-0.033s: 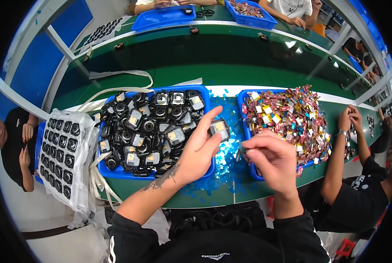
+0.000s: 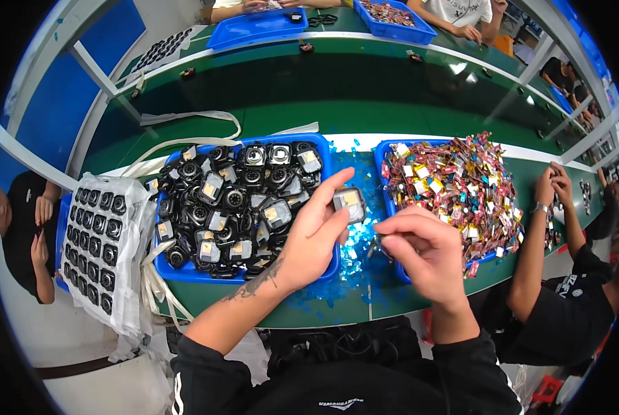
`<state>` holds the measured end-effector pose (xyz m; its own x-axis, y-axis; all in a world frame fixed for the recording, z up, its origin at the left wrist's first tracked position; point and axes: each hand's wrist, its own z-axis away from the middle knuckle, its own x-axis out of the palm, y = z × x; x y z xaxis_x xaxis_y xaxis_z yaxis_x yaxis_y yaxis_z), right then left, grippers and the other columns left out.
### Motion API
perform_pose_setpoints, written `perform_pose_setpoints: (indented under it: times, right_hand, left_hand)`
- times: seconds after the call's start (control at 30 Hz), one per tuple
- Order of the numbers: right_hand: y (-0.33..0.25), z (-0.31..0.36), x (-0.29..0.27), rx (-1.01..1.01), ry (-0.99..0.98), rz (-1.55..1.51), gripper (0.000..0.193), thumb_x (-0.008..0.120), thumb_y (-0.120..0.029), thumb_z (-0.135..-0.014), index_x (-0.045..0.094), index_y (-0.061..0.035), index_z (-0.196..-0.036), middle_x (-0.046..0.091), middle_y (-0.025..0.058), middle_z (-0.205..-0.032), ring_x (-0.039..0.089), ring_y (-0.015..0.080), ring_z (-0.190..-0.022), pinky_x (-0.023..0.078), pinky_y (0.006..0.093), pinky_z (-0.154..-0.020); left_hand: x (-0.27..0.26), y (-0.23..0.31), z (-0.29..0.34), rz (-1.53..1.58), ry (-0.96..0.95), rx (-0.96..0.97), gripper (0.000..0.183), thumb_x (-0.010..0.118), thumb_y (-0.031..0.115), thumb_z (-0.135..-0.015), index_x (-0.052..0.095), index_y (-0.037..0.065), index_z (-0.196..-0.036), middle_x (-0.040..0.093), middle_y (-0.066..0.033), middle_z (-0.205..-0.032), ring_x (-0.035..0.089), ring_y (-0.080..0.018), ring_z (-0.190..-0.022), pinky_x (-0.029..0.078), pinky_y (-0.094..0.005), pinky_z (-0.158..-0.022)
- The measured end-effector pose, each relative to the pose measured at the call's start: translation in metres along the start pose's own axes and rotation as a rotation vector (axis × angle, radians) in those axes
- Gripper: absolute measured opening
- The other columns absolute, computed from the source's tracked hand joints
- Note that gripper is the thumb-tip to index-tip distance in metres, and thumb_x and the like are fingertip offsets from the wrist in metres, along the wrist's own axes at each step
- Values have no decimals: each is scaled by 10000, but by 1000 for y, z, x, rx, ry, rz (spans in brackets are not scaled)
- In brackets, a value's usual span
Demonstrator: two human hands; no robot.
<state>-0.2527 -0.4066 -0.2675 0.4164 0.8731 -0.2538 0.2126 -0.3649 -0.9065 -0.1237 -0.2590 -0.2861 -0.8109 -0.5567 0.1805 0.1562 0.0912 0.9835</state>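
My left hand (image 2: pixel 314 238) grips a square smartwatch case (image 2: pixel 351 205) by its edge, between thumb and fingers. The case has a dark rim, a grey inside and a pale tan patch facing up. Just to the right, my right hand (image 2: pixel 427 252) is closed in a pinch, its fingertips pressed together a short way below the case and apart from it. Something small and dark shows at those fingertips, too small to make out. Beneath my left hand a blue tray (image 2: pixel 329 160) holds a heap of similar black watch cases.
Another blue tray (image 2: pixel 381 155) at right is piled with small red, yellow and white flexible circuit parts. Blue film scraps (image 2: pixel 360 252) litter the green table (image 2: pixel 309 311). At left stands a white-wrapped tray (image 2: pixel 131 259) of watch cases in rows. Co-workers sit on both sides and opposite.
My right hand has shifted slightly left, nearer the watch case. The case has turned a little in my left hand, its inner face showing more squarely.
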Motion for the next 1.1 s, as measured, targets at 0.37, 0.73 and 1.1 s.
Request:
perform_pose_setpoints:
  times: [0.37,0.73,1.1]
  right_hand:
    - [-4,-15,18,-85,155,368,153,738,40,-726,672,-23,-848,640,65,-730,527,141,-532,417,278,-489]
    - [-17,-22,3,-78,120,295,137,714,53,-736,678,-17,-849,656,75,-766,526,135,-524,411,265,-484]
    - [-20,-11,-4,36,126,182,117,709,54,-758,671,-13,-847,631,23,-717,448,55,-503,337,232,-455]
  left_hand:
    - [7,-11,4,178,63,45,457,571,-37,-908,434,-90,-1341,614,-133,-1178,594,-142,-1067,477,-265,-934]
    - [8,-14,2,239,-46,117,452,572,-43,-907,445,-98,-1338,593,-172,-1233,588,-167,-1112,482,-295,-966]
    - [11,-9,3,243,37,57,375,579,-15,-917,510,-109,-1273,640,-167,-1143,633,-156,-1009,536,-275,-875]
